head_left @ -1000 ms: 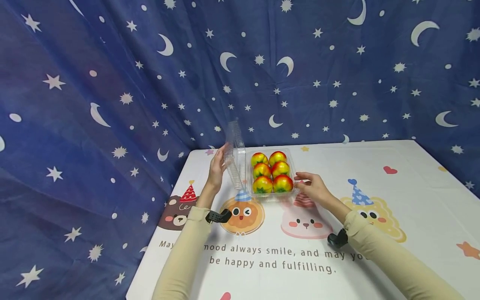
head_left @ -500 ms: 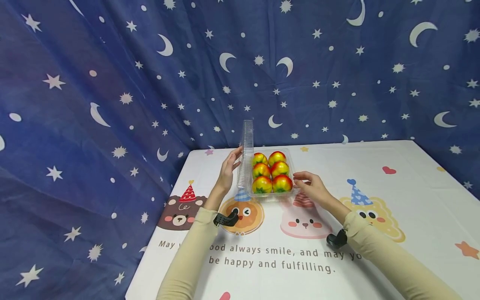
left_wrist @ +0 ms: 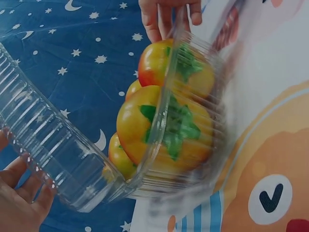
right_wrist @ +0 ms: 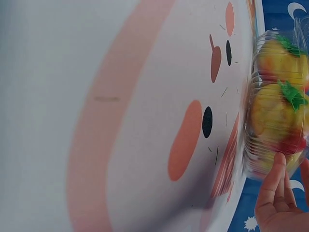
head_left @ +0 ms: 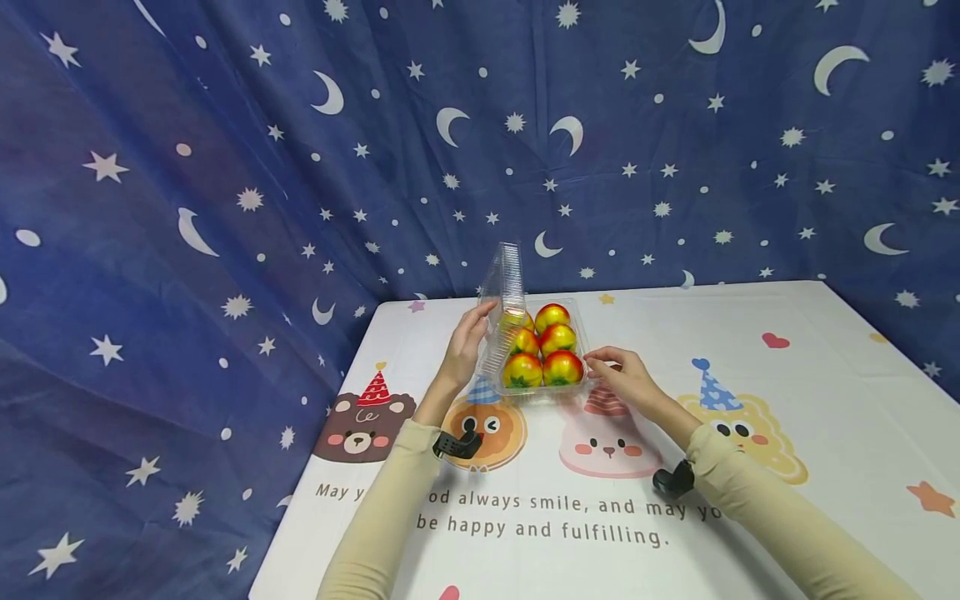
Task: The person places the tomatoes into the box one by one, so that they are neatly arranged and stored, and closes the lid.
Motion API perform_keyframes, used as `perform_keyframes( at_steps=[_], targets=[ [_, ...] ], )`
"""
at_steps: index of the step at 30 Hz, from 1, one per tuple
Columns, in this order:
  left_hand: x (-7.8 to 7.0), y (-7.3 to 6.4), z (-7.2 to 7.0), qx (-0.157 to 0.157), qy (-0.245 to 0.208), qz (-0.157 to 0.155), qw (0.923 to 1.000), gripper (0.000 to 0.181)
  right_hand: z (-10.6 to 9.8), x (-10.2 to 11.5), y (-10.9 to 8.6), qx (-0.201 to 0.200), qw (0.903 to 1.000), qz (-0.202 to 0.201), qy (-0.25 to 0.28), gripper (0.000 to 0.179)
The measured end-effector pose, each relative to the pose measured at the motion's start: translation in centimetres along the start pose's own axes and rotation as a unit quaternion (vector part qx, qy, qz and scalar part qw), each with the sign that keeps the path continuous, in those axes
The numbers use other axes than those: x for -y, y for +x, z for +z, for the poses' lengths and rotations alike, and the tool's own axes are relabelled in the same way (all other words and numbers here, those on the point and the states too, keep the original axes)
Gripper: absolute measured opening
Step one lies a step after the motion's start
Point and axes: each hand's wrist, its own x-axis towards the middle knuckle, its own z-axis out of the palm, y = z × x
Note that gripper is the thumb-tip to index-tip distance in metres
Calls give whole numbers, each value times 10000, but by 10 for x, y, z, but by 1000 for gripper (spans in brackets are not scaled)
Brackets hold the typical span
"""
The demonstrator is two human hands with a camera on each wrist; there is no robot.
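Observation:
A clear plastic clamshell box (head_left: 545, 391) sits on the table, its hinge on the left. Several round yellow-and-red fruits (head_left: 562, 367) with green leafy tops fill it in two columns. Its ribbed lid (head_left: 512, 275) stands raised and leans in over the left column. My left hand (head_left: 463, 346) rests its extended fingers against the lid's outer face; in the left wrist view those fingers (left_wrist: 30, 186) lie along the ribs. At the box's right side, my right hand (head_left: 622, 375) touches the wall with its fingertips. In the right wrist view, its fingers (right_wrist: 277, 176) reach the box's end.
A white tablecloth (head_left: 547, 575) with cartoon figures and lettering covers the table. Behind and to the left hangs a dark blue curtain (head_left: 420, 183) with moons and stars. Black wrist-worn cameras sit at both sleeves.
My left hand has moved right, swinging the lid from a leftward lean through upright to a tilt over the fruits. My right hand has stayed at the box's right side.

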Motion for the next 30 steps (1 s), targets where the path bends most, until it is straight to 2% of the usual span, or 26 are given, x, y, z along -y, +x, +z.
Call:
perform_keyframes(
  at_steps=[7,12,15,18,19,26,30],
  targets=[
    [2,0,5,76,165,85,9998,44,0,-3,0,34,10000,48,59,39],
    [-21,-3,4,278,316,13,9991,45,1,9,-9,71,9999,35,146,38],
    [-19,-4,3,242,357,33,9991,45,1,7,-9,52,9997,-112,194,38],
    [0,-2,5,126,345,87,9993,46,0,-8,-4,10,9992,-324,250,43],
    [2,-2,6,88,348,121,9993,47,0,-9,-3,2,9989,-381,272,44],
    [2,-1,10,73,468,210,9987,50,0,-7,-4,82,9993,-311,186,48],
    [-4,-1,12,121,547,156,9983,50,1,-8,-3,69,9996,-209,177,49]
  ],
)
